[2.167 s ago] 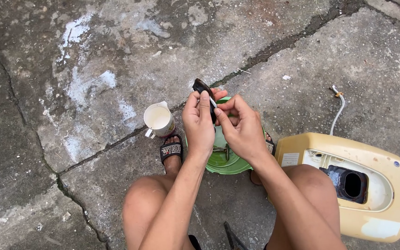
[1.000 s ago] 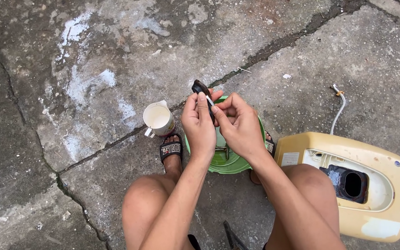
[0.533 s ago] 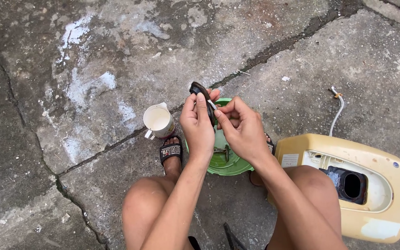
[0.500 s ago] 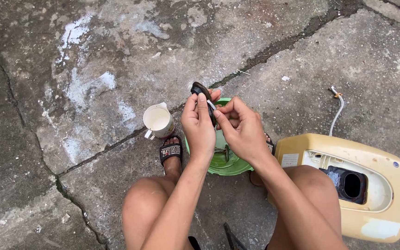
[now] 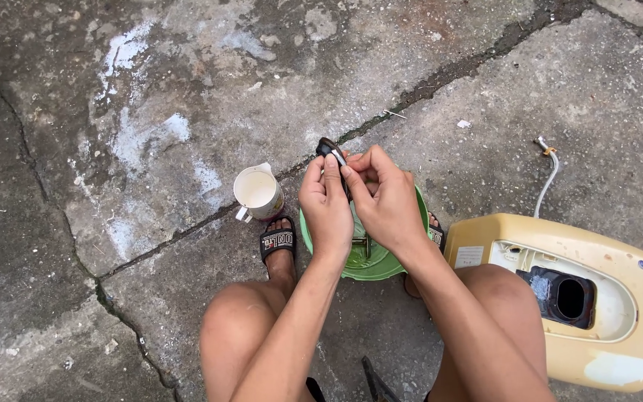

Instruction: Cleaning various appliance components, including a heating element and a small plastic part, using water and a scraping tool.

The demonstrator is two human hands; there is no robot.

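Note:
A small dark part [image 5: 328, 148] with a rounded black end sticks up from between my two hands. My left hand [image 5: 324, 207] pinches it from the left side. My right hand [image 5: 382, 197] grips it from the right, fingertips pressed on it. Both hands hover above a green bowl [image 5: 382, 263] that sits on the concrete between my feet, with a small metal piece lying in it. Most of the dark part is hidden by my fingers.
A white cup [image 5: 257, 193] stands on the ground left of the bowl, by my sandalled foot [image 5: 278, 240]. A cream plastic appliance housing [image 5: 577, 294] with a dark opening lies at right, a white cord [image 5: 545, 176] behind it. Dark tool handles [image 5: 376, 383] lie between my legs.
The hands have shifted very slightly while working the dark part between the fingers. Everything else stays in place.

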